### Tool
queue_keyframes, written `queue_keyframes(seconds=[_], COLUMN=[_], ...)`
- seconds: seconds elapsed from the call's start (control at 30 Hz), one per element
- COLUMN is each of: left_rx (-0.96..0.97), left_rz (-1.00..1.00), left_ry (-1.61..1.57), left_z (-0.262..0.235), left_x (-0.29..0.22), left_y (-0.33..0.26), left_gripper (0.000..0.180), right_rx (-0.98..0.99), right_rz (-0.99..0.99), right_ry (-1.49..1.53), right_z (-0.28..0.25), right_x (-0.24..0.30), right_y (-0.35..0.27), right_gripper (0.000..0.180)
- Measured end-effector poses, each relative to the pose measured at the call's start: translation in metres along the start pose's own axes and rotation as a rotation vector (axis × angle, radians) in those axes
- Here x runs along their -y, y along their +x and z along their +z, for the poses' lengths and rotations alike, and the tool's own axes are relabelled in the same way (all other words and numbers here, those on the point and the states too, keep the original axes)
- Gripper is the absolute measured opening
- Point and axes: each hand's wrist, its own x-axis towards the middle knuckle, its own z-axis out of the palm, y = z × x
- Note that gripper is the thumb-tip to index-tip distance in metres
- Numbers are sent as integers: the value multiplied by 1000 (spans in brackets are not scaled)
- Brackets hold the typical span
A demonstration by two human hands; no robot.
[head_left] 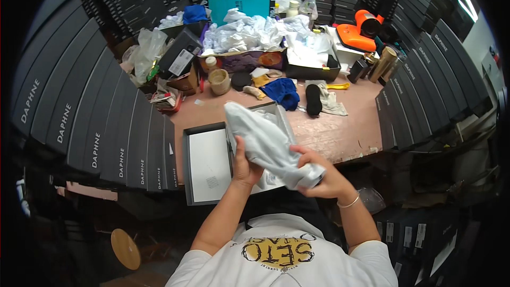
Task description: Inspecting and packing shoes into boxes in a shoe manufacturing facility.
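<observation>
A long bundle [265, 141] wrapped in thin white paper or cloth is held up over the table's near edge. What lies inside the wrapping is hidden. My left hand [245, 163] grips its left side from below, thumb pointing up along it. My right hand [328, 179] is closed around the lower right end, where the wrapping is bunched. Beneath the bundle is a dark shoebox-like box [281, 114] with a pale inside, partly covered by the bundle. Beside it on the left lies a shallow dark tray or lid [206, 162] with a white inside.
Stacked dark boxes [101, 117] wall in the left, more boxes [430, 85] the right. Toward the back are a carton of crumpled white paper [244, 32], a jar [218, 81], a blue cloth [281, 93], a black brush-like object [313, 101] and an orange device [358, 34].
</observation>
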Motion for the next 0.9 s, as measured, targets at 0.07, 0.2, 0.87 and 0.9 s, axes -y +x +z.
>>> queue_keyframes(seconds=[0.07, 0.2, 0.87, 0.9], left_rx=[-77, -228, -307, -337], left_rz=[1, 193, 1099, 1097], left_ry=[-128, -224, 550, 834], left_z=[-17, -44, -11, -17], left_x=[-16, -53, -138, -143], left_y=[2, -10, -4, 1], left_gripper=[78, 67, 35, 35], right_rx=[-174, -309, -323, -260], right_rz=[-64, 2, 289, 332], right_ry=[-156, -158, 1012, 1083], right_z=[33, 32, 33, 23], right_x=[3, -15, -35, -40], right_y=[11, -2, -1, -4], right_gripper=[66, 53, 69, 66])
